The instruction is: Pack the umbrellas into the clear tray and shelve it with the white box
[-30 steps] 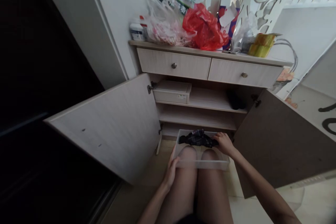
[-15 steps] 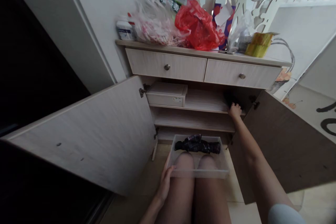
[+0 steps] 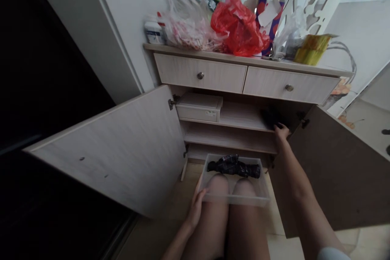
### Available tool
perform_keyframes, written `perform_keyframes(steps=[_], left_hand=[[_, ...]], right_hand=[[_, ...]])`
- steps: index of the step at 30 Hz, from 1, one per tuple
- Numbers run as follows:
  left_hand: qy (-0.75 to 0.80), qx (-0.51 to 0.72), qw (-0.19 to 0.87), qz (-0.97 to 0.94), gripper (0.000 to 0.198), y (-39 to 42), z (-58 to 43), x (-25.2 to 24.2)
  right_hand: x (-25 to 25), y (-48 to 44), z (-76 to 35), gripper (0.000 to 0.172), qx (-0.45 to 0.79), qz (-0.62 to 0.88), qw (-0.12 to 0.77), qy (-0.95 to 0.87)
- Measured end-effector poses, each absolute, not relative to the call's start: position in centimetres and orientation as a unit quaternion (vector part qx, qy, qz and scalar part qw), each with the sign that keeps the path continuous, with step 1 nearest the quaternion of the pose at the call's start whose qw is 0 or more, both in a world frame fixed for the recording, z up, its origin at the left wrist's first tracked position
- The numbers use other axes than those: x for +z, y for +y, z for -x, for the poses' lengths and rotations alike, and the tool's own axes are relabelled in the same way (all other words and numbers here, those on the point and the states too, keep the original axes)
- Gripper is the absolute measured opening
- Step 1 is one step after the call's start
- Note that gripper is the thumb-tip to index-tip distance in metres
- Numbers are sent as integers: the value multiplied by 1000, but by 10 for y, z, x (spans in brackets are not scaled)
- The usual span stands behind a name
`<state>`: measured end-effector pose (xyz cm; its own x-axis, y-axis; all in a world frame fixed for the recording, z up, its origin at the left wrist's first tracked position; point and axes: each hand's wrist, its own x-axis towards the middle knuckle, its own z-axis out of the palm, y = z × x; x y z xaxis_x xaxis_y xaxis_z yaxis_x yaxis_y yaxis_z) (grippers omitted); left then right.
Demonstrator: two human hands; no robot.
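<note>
A clear plastic bin (image 3: 235, 202) rests on my knees before an open wooden cabinet (image 3: 231, 136). A folded dark plaid umbrella (image 3: 234, 166) lies along the bin's far side. My left hand (image 3: 196, 207) is closed on the bin's near left corner. My right hand (image 3: 280, 131) reaches to the right end of the upper shelf and touches a small dark object (image 3: 270, 117) there; the fingers curl at it, but shadow hides whether they grip it.
Both cabinet doors stand wide open, the left door (image 3: 112, 150) and the right door (image 3: 335, 170). A white box (image 3: 199, 107) sits on the upper shelf at left. Plastic bags (image 3: 237, 26) and packages crowd the cabinet top above two drawers (image 3: 243, 79).
My right hand left the umbrella in the bin and rose to the upper shelf's right end, where it stays at the dark object. My left hand kept its hold on the bin.
</note>
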<state>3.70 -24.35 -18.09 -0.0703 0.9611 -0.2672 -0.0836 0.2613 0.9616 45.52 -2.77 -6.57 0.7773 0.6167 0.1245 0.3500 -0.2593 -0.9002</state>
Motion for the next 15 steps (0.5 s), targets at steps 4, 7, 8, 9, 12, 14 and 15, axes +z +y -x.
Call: perform_keyframes(steps=[4,7,8,9,12,14,15], left_hand=[[562,472,554,-392,45,-244,-42,-172],[540,494,553,-398,55,-244,-45,-166],[529,503,554,-400,58,-245,-46,-164],[521,510,555,-401,60,-245,-47,-162],[513,514,559,-399,63,-248,-48,-159],[508,518,557,-405,62,-249,-48,-157],[505,521,554,-409,62,-250,-48,-157]], right_hand=[[-65,-63,-462,50,221,695,605,-319],[-60,-108,-461,55,301,586,657,-366],[-57,-125,-458,57,317,574,654,-378],[-54,-142,-455,60,331,571,643,-388],[-50,-189,-442,64,366,579,590,-428],[-53,-212,-431,61,384,580,544,-469],[-56,-221,-424,58,392,578,519,-493]])
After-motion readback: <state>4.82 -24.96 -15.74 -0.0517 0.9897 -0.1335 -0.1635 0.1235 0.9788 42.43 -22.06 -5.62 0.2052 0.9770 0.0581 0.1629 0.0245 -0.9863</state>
